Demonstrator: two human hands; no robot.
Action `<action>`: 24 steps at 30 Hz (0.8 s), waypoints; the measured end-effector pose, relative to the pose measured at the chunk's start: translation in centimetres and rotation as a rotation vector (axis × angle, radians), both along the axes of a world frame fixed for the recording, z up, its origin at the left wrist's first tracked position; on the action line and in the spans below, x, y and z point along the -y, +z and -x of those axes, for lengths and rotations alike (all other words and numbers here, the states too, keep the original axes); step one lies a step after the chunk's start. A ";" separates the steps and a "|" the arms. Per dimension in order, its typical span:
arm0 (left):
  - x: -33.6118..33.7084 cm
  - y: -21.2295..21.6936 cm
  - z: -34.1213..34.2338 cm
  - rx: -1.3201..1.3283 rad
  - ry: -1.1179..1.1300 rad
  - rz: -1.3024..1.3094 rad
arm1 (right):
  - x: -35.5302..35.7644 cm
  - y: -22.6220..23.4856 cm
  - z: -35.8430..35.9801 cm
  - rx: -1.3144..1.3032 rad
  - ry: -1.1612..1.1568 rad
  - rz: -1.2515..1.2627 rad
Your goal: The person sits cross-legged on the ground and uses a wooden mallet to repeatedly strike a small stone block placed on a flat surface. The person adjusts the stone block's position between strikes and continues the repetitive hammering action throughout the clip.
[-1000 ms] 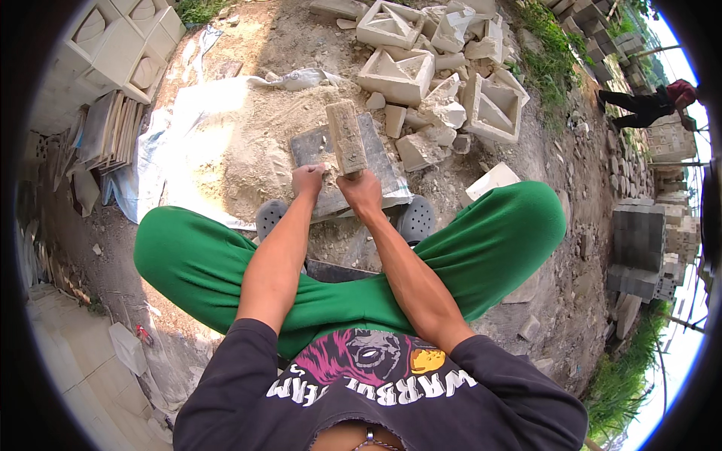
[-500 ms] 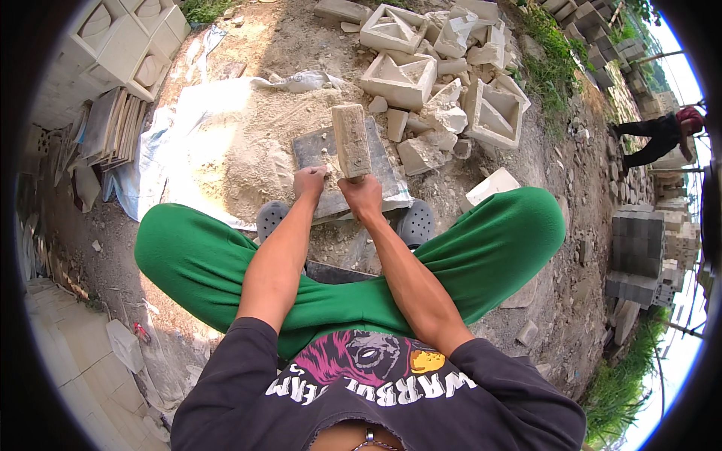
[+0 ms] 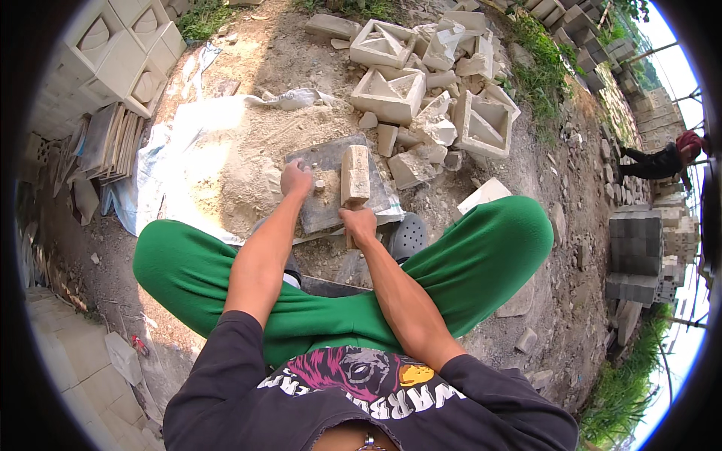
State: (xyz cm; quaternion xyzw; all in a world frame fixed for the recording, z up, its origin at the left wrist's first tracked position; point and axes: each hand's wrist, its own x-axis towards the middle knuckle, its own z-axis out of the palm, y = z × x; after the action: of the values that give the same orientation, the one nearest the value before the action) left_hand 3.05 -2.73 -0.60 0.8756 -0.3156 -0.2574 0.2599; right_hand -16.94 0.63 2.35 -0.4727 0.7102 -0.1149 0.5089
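Observation:
My right hand [image 3: 359,224] is closed around the handle of a wooden mallet [image 3: 355,174], whose block-shaped, dusty head rests over a dark flat slab [image 3: 328,218]. On the slab, left of the mallet head, lies a small pale chunk of rubble [image 3: 320,185]. At the slab's upper left edge is my left hand [image 3: 296,179], apart from that chunk. Its fingers are blurred and turned away, so I cannot see whether they hold anything. Crushed pale material [image 3: 244,143] is heaped on a sheet beside the slab.
Broken pale decorative blocks [image 3: 388,94] are piled beyond the slab. Stacked boards [image 3: 113,143] and pale blocks [image 3: 113,52] stand at left. Grey blocks [image 3: 635,240] are stacked at right, near a bending person [image 3: 662,161]. A grey clog [image 3: 408,237] is close to the slab.
My left hand has moved left, away from the mallet and the small chunk. The mallet head has come lower and nearer to me. At far right the person has bent further down.

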 end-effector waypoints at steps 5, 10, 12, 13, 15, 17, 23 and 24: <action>3.8 -0.9 -2.5 0.348 -0.616 0.092 | 0.2 -0.9 0.4 0.014 -0.008 -0.058; 2.6 -3.3 -2.3 0.309 -0.729 0.103 | 0.1 -2.5 0.1 0.001 0.025 -0.005; 1.7 -3.2 -1.0 0.254 -0.624 0.270 | 0.2 -3.2 0.0 -0.009 0.014 0.022; 1.6 -2.9 -0.8 0.237 -0.633 0.228 | 0.2 -3.5 0.1 0.001 0.002 0.022; 1.6 -2.3 -0.9 0.208 -0.633 0.151 | 0.4 -3.5 0.1 0.003 0.009 -0.017; 1.3 -1.9 -1.0 0.243 -0.621 0.089 | 0.6 -3.1 0.1 -0.012 0.033 -0.106; 0.0 -2.0 -0.8 0.033 -0.401 0.111 | 0.4 -0.5 -0.2 0.033 0.034 -0.117; -0.3 -2.1 -0.9 0.005 -0.385 0.116 | 0.3 0.2 -0.3 0.043 0.034 -0.126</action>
State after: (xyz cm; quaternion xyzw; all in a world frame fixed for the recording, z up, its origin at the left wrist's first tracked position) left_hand 3.97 -2.47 -2.74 0.7833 -0.4920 -0.2815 0.2551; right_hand -16.63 0.32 2.55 -0.4494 0.6966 -0.0715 0.5547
